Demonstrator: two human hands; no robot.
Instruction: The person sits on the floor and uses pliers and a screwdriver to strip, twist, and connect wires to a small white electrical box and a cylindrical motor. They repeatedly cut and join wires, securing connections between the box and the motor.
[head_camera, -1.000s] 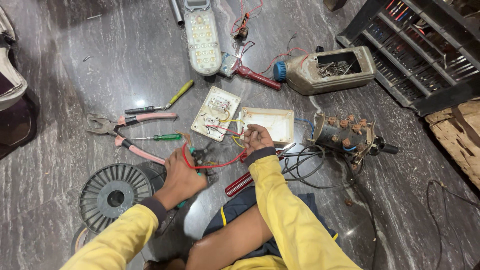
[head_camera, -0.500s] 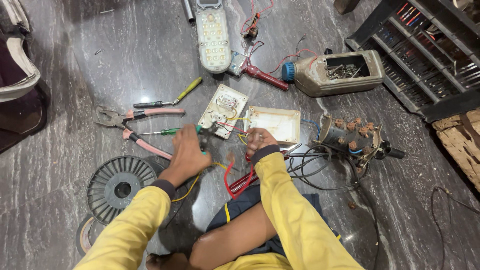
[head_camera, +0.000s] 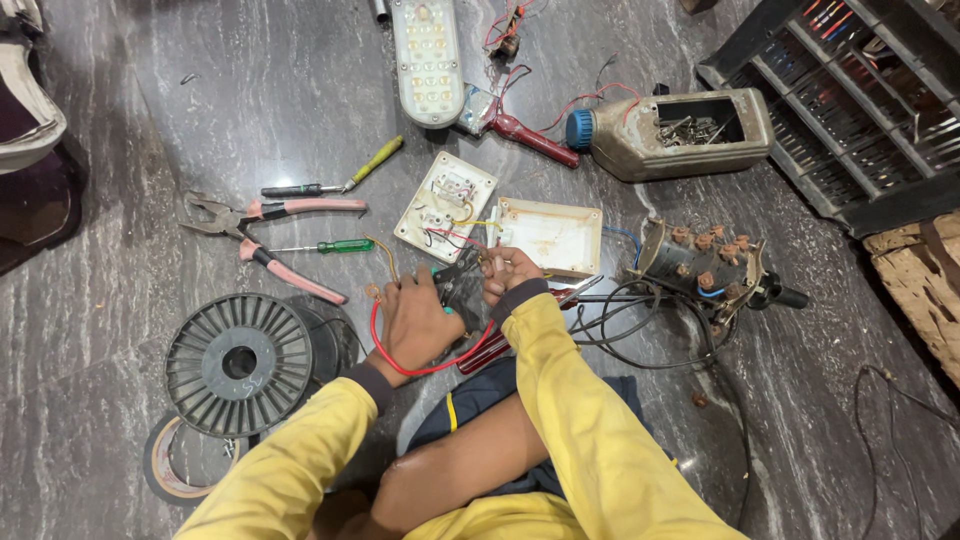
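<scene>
Left hand (head_camera: 415, 322) and right hand (head_camera: 510, 272) both grip a small dark tool (head_camera: 460, 290) beside the open cream plastic switch box (head_camera: 550, 236); the cut-open beige plastic jug (head_camera: 680, 135) holds metal screws (head_camera: 682, 127).

The person wears a bright yellow long-sleeved top with dark ribbed cuffs at both wrists, over dark blue shorts with a thin yellow stripe, one knee bare, and both the left hand (head_camera: 418, 322) and right hand (head_camera: 510, 272) ungloved

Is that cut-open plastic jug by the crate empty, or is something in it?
Not empty. The jug lies on its side with a window cut in its wall, and a heap of small metal pieces, likely screws, shows inside.
</scene>
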